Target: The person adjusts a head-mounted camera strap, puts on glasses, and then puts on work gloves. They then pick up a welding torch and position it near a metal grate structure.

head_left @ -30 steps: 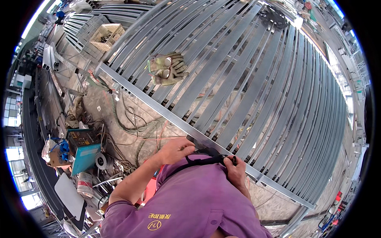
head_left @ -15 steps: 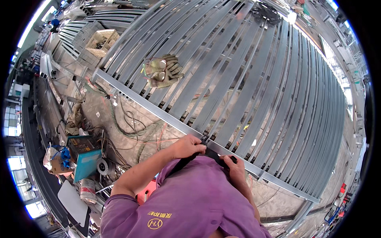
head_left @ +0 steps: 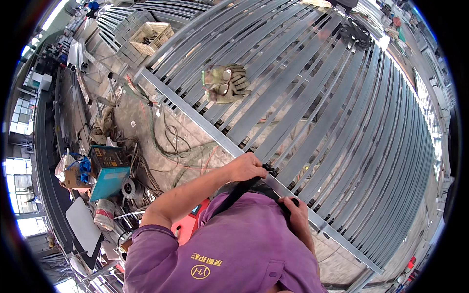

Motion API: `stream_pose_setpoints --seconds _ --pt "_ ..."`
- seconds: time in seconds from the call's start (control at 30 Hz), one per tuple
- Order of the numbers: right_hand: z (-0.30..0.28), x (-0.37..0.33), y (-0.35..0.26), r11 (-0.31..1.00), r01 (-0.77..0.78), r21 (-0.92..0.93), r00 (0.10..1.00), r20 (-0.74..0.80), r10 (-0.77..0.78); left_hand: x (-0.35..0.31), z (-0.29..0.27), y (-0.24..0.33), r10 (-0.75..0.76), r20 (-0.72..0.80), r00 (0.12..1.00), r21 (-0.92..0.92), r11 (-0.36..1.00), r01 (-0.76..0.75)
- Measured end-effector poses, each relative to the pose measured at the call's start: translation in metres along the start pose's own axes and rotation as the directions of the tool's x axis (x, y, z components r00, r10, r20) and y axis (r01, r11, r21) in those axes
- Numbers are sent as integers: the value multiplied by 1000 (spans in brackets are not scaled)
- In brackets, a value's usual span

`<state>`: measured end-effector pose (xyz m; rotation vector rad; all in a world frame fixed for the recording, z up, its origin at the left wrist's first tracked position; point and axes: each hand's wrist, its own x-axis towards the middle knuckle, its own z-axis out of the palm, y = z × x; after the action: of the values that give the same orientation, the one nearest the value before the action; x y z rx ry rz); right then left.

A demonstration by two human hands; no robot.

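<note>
Both my hands are in front of my waist, over the near rail of the grey metal bar frame (head_left: 210, 129). A black belt strap (head_left: 238, 194) comes round my waist, and my left hand (head_left: 247, 167) is closed on it. A black buckle-like end (head_left: 270, 170) sticks out past those fingers, above the rail. Lower and to the right, my right hand (head_left: 296, 212) is closed on the other side of the belt, with a short black end showing by the thumb. Part of the belt between the hands is hidden by my shirt.
Work gloves (head_left: 239, 80) and a pair of glasses (head_left: 223, 90) lie on the bars. Hoses (head_left: 168, 150) and cables trail over the floor at left. Beyond them are a blue box (head_left: 111, 179), a wire spool (head_left: 129, 187) and a plastic crate (head_left: 150, 38).
My left hand has lifted the strap forward and right, and its buckle-like end now shows. The right hand still grips the belt. The view has shifted, so the frame and gloves appear further right.
</note>
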<state>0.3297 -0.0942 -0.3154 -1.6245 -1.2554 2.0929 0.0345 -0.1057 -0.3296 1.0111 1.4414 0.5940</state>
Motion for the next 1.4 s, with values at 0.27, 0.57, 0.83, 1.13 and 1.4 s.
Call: stream_pose_setpoints --seconds 0.27,0.57,0.83,1.13,1.4 --pt "4 1 -6 997 -9 -74 1000 2 9 3 12 -5 79 -30 996 120 990 -75" --pt "-1 11 -5 983 -81 -163 996 24 86 2 56 13 233 217 948 582 748 -317" --pt "3 -3 -19 995 -49 -90 991 116 59 -7 44 23 274 353 895 426 804 -414" --pt "-6 -1 0 998 55 -1 992 117 -55 -40 9 -38 -53 404 913 133 991 -1" --pt "-7 3 -4 982 113 -154 981 172 -86 -60 31 -34 -200 -79 977 -20 980 199"
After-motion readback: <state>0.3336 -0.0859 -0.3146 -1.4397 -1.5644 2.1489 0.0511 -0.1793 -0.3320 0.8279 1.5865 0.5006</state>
